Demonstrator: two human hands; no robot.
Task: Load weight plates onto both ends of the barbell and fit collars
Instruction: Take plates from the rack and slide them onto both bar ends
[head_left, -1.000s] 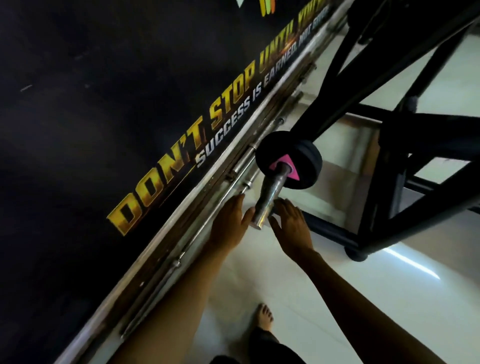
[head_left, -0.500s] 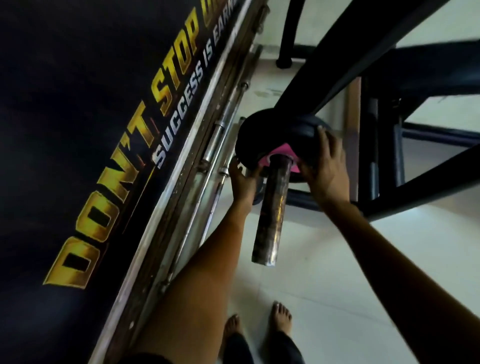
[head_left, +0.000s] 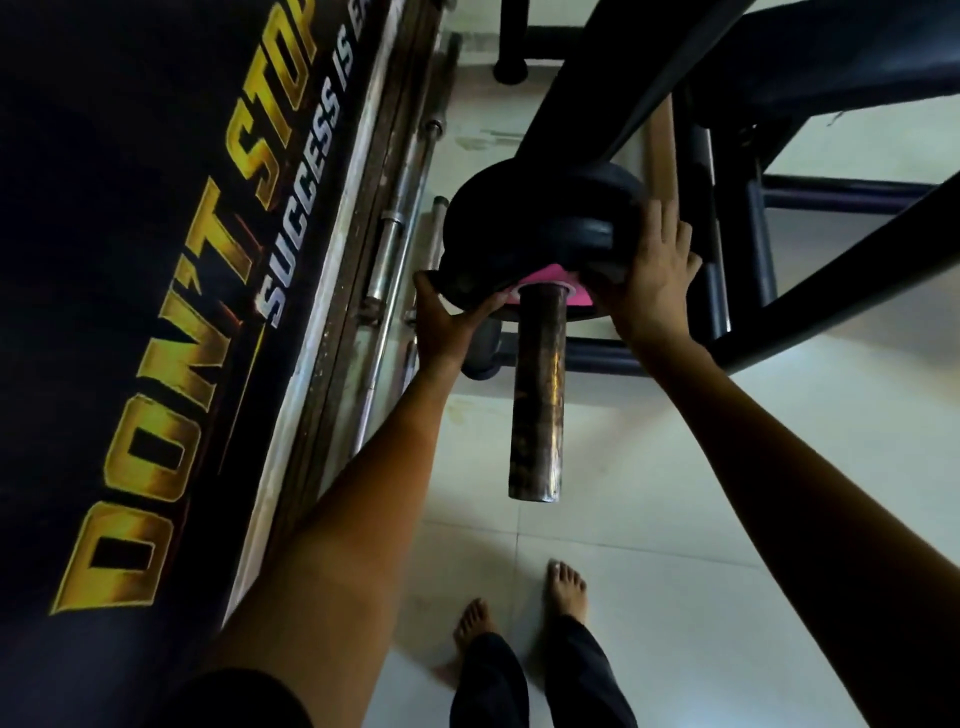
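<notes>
A black weight plate (head_left: 524, 218) with a pink centre label sits on the barbell sleeve (head_left: 537, 395), whose bare steel end points toward me. My left hand (head_left: 447, 322) holds the plate's left lower edge, thumb and fingers curled round the rim. My right hand (head_left: 652, 275) lies against the plate's right edge, fingers spread and fairly straight over the rim. No collar shows on the sleeve. The rest of the bar is hidden behind the plate and the rack.
A black rack frame (head_left: 737, 156) crosses the top and right. Spare steel bars (head_left: 400, 218) lie along the floor by a dark wall banner (head_left: 156, 312) at left. My bare feet (head_left: 519, 608) stand on pale floor tiles below the sleeve.
Both hands went from the sleeve's tip up to the plate's edges and now hold it. The camera has moved closer over the sleeve.
</notes>
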